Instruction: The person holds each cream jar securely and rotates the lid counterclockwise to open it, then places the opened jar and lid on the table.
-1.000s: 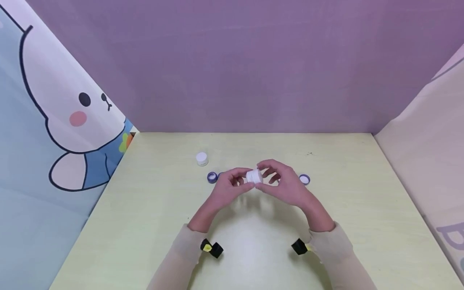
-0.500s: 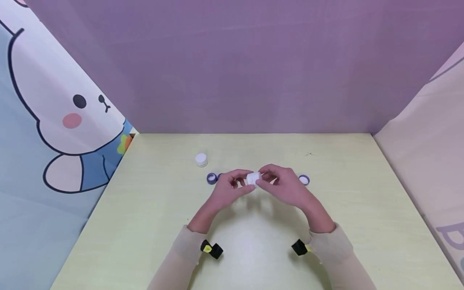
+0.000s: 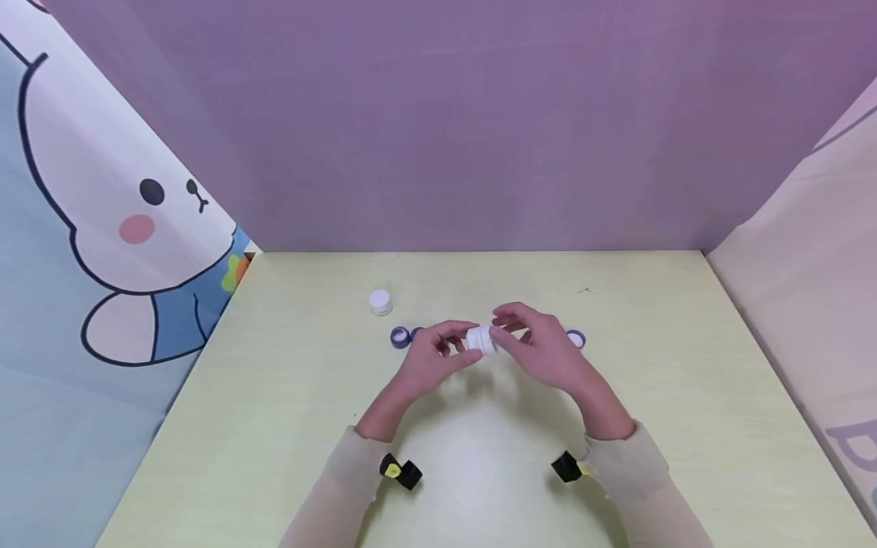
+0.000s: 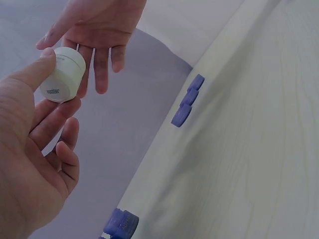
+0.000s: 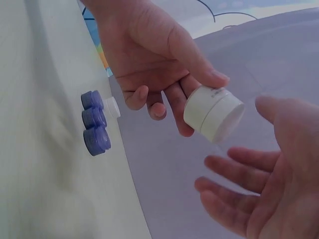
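1. Holding the small white jar (image 3: 481, 339) at frame centre, above the surface (image 3: 274, 426), left hand (image 3: 430, 358) fingers pinch its body
2. Right hand (image 3: 541, 350) fingers spread, relaxed beside the lid; best grip the lid squarely

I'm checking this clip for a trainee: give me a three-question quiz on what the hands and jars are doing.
1. True or false: the right hand grips the white jar.
2. Which hand holds it? A) left hand B) right C) both
3. What colour are the small jars on the table?

Key: 1 false, its fingers are spread off the jar. 2 A. 3 purple, plus one white jar.
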